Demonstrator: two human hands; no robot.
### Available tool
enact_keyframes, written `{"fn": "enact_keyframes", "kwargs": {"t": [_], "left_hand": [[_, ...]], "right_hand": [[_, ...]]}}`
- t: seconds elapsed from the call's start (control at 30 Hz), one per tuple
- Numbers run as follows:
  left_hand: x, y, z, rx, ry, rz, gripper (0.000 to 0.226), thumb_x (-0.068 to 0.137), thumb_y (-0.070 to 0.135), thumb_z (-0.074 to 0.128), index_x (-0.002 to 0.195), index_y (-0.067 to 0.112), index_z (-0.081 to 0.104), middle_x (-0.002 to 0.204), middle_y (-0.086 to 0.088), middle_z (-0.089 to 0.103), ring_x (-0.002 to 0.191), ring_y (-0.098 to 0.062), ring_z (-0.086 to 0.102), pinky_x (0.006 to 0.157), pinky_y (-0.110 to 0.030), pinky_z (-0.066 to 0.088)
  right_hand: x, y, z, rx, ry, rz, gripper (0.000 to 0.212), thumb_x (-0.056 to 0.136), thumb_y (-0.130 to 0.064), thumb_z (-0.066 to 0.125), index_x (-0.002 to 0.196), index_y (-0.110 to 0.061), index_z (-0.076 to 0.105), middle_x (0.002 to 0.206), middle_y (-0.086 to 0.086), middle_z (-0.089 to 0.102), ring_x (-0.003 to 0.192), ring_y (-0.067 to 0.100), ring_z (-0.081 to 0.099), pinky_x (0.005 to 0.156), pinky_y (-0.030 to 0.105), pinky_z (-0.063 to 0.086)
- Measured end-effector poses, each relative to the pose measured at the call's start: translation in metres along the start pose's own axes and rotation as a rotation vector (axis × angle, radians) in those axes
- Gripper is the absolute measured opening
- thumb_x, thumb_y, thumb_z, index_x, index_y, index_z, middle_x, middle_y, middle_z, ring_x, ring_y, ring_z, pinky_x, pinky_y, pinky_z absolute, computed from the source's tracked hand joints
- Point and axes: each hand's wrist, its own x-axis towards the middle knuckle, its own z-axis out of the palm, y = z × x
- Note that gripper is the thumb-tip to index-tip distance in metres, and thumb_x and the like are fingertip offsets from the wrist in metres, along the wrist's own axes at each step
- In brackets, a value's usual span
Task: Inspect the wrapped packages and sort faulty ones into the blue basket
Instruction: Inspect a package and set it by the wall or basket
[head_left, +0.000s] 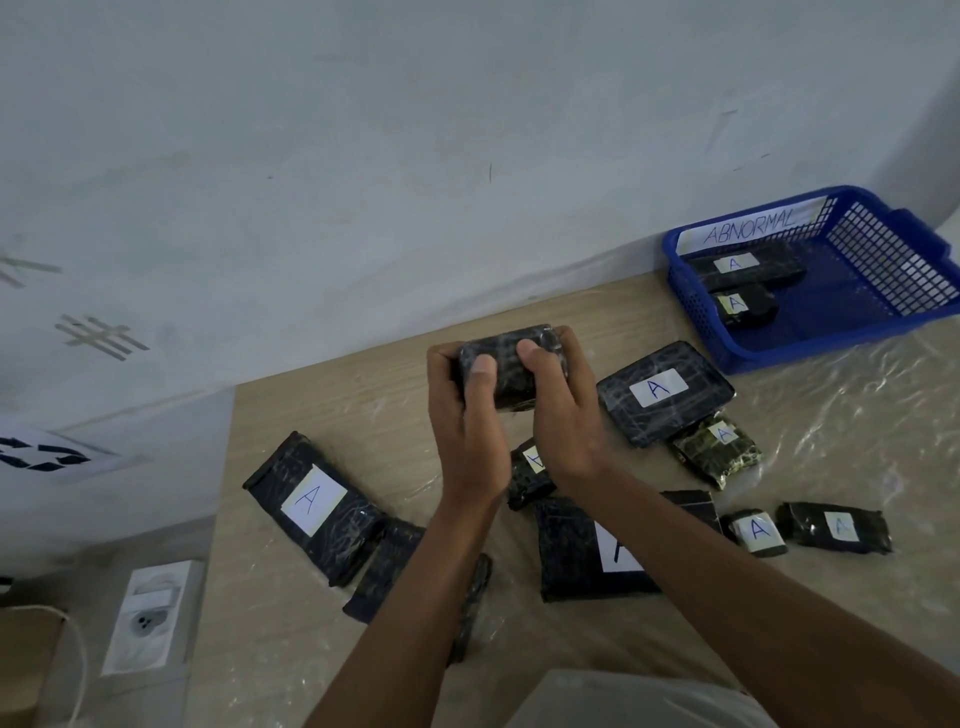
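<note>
Both hands gripping one wrapped package (501, 366).
Left hand (467, 415) and right hand (563, 410) are clamping it, left of the blue basket (883, 332).

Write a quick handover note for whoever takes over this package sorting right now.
Left hand and right hand both grip one black wrapped package above the table, under inspection.
Blue basket, labelled ABNORMAL, far right: two packages inside.
Done: those two sorted.
Left: judge the held one, then check the labelled packages on the table.
</note>
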Motion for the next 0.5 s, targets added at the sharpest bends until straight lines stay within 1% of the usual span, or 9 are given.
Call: {"fn": "enact_keyframes", "kwargs": {"t": [0.03, 0.07, 0.1, 0.17, 0.27, 0.33, 0.4, 0.47, 0.5], "left_hand": [[0.000, -0.001, -0.001, 0.013, -0.022, 0.020, 0.014, 0.094, 0.027, 0.049, 0.092, 0.013, 0.048, 0.077, 0.016, 0.053, 0.069, -0.002, 0.048, 0.067, -0.018, 0.044], [0.000, -0.002, -0.002, 0.028, -0.031, 0.033, 0.014, 0.093, 0.028, 0.048, 0.093, 0.014, 0.048, 0.078, 0.016, 0.053, 0.069, -0.003, 0.049, 0.068, -0.020, 0.045], [0.001, -0.002, -0.004, 0.040, -0.031, 0.043, 0.014, 0.092, 0.028, 0.046, 0.093, 0.014, 0.046, 0.078, 0.015, 0.052, 0.069, -0.005, 0.048, 0.067, -0.022, 0.044], [0.006, 0.000, -0.006, 0.051, -0.033, 0.056, 0.011, 0.092, 0.026, 0.044, 0.090, 0.014, 0.043, 0.076, 0.011, 0.047, 0.066, -0.007, 0.043, 0.064, -0.024, 0.041], [0.010, 0.002, -0.008, 0.049, -0.051, 0.035, 0.007, 0.095, 0.014, 0.043, 0.088, 0.014, 0.042, 0.078, 0.006, 0.044, 0.067, -0.006, 0.042, 0.064, -0.022, 0.041], [0.010, 0.001, -0.008, 0.015, -0.097, 0.023, 0.008, 0.097, 0.010, 0.042, 0.090, 0.013, 0.043, 0.080, 0.008, 0.047, 0.070, -0.004, 0.045, 0.067, -0.021, 0.043], [0.010, -0.001, -0.010, 0.016, -0.147, 0.025, 0.007, 0.098, 0.011, 0.042, 0.092, 0.014, 0.044, 0.080, 0.016, 0.051, 0.071, -0.003, 0.047, 0.069, -0.020, 0.044], [0.010, -0.002, -0.012, 0.044, -0.184, 0.046, 0.005, 0.097, 0.017, 0.044, 0.094, 0.013, 0.044, 0.080, 0.018, 0.051, 0.072, -0.005, 0.047, 0.069, -0.024, 0.044], [0.010, -0.001, -0.012, 0.063, -0.192, 0.062, 0.010, 0.096, 0.022, 0.044, 0.095, 0.012, 0.044, 0.081, 0.016, 0.050, 0.073, -0.006, 0.047, 0.069, -0.027, 0.045]], "right_hand": [[0.001, -0.001, -0.001, 0.002, -0.006, 0.003, 0.040, 0.105, -0.025, 0.055, 0.140, -0.007, 0.051, 0.126, -0.002, 0.067, 0.115, 0.000, 0.064, 0.095, 0.021, 0.052], [0.003, -0.001, -0.002, -0.011, -0.028, -0.017, 0.027, 0.105, -0.023, 0.054, 0.126, -0.006, 0.058, 0.114, -0.003, 0.070, 0.105, 0.001, 0.067, 0.089, 0.019, 0.053], [0.003, -0.001, -0.002, -0.019, -0.041, -0.041, 0.021, 0.103, -0.023, 0.054, 0.114, -0.005, 0.059, 0.102, 0.000, 0.069, 0.096, 0.005, 0.068, 0.084, 0.020, 0.053], [0.003, 0.000, -0.004, -0.030, -0.077, -0.071, 0.033, 0.097, -0.023, 0.054, 0.115, 0.005, 0.052, 0.100, 0.007, 0.065, 0.092, 0.010, 0.066, 0.083, 0.022, 0.052], [0.003, 0.000, -0.006, -0.070, -0.145, -0.106, 0.034, 0.095, -0.014, 0.050, 0.122, 0.007, 0.049, 0.105, 0.005, 0.065, 0.094, 0.003, 0.066, 0.083, 0.019, 0.052], [0.003, -0.002, -0.006, -0.096, -0.128, -0.123, 0.033, 0.095, -0.014, 0.048, 0.122, 0.006, 0.049, 0.105, 0.006, 0.065, 0.094, 0.003, 0.067, 0.083, 0.019, 0.053], [0.003, -0.001, -0.007, -0.106, -0.112, -0.123, 0.028, 0.095, -0.014, 0.048, 0.117, 0.004, 0.050, 0.100, 0.003, 0.065, 0.091, 0.005, 0.066, 0.082, 0.020, 0.053], [0.003, -0.005, -0.005, -0.072, -0.091, -0.092, 0.025, 0.097, -0.015, 0.048, 0.115, 0.001, 0.053, 0.097, -0.001, 0.067, 0.091, 0.006, 0.067, 0.082, 0.021, 0.053], [0.002, -0.006, -0.005, -0.057, -0.087, -0.082, 0.023, 0.100, -0.018, 0.048, 0.114, 0.000, 0.056, 0.096, -0.003, 0.070, 0.092, 0.006, 0.069, 0.083, 0.020, 0.053]]}}
